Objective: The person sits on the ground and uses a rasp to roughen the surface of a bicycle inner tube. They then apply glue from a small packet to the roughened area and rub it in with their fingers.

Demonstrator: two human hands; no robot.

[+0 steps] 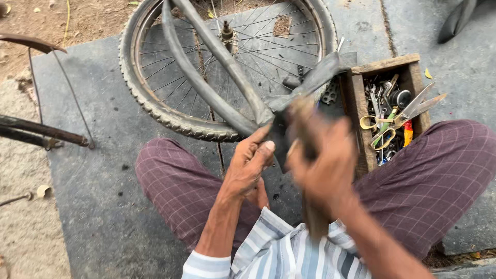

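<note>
Hands, two: left hand (249,164) grip holding one black inner tube (206,88), blurred right hand (321,165) grip around one wooden-handled tool (305,134).

Striped blue-and-white shirt sleeves (268,253), maroon checked trousers (434,181), bare forearms

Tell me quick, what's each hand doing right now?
Left hand: closed, pinching the black inner tube.
Right hand: closed on a blurred wooden-handled tool.
</note>
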